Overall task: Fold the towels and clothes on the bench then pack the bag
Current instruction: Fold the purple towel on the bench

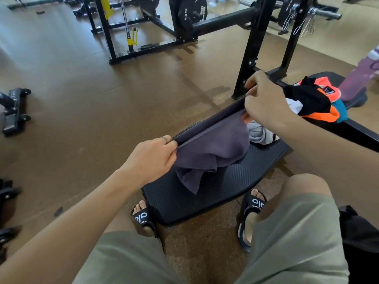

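From the head view, I am pinching a dark purple towel (211, 144) taut above the black bench (205, 193), my left hand (152, 158) gripping one top corner and my right hand (264, 101) the other; unfolded clothes (315, 99) are lying behind it on the bench.

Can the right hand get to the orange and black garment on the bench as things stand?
Probably not right away: the right hand has its grip on the purple towel, as does the left hand. The orange and black garment lies uncovered just beyond it.
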Available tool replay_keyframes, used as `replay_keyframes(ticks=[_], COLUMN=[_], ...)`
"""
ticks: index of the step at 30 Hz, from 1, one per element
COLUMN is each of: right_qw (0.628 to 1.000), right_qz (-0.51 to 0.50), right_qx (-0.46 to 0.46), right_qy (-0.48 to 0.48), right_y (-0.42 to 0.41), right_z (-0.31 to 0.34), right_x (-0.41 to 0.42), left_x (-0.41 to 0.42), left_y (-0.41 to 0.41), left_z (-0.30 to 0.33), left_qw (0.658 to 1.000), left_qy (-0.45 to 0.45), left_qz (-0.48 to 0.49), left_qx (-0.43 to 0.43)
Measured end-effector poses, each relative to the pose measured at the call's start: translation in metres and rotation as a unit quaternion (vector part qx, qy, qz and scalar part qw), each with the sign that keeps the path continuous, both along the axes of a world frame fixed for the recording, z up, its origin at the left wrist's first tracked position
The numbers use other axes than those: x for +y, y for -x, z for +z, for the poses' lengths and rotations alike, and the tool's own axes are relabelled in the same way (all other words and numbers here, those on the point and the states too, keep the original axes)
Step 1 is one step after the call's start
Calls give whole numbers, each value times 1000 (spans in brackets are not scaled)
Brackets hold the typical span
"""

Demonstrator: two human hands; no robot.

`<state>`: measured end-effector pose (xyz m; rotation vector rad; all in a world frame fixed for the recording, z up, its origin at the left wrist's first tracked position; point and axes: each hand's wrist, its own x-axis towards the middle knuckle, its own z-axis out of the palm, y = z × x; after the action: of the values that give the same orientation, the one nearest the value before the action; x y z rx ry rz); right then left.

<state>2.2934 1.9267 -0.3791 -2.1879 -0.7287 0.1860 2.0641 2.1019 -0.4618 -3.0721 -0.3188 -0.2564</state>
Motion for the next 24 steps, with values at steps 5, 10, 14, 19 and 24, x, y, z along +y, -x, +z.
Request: replay_keyframes(ticks=[5,10,14,19,24], right_qw=[995,999,993,994,996], right_qz=[22,16,-59,-55,-39], right_qx=[81,6,89,91,81], right_qy=[45,52,-52,-36,12], right_y=[-8,-8,-14,-16,-20], right_z=[-6,-10,-10,-7,-7], right_x=[-4,-8,-5,-8,-10], left_x=[8,13,21,26,26], left_y=[3,2,7,8,9], left_z=[14,22,22,33,48], left_qw=[999,999,999,998,993], left_qy=[14,20,36,19,64], left_qz=[34,40,38,42,16], left_qx=[-10,3,0,-39,-94])
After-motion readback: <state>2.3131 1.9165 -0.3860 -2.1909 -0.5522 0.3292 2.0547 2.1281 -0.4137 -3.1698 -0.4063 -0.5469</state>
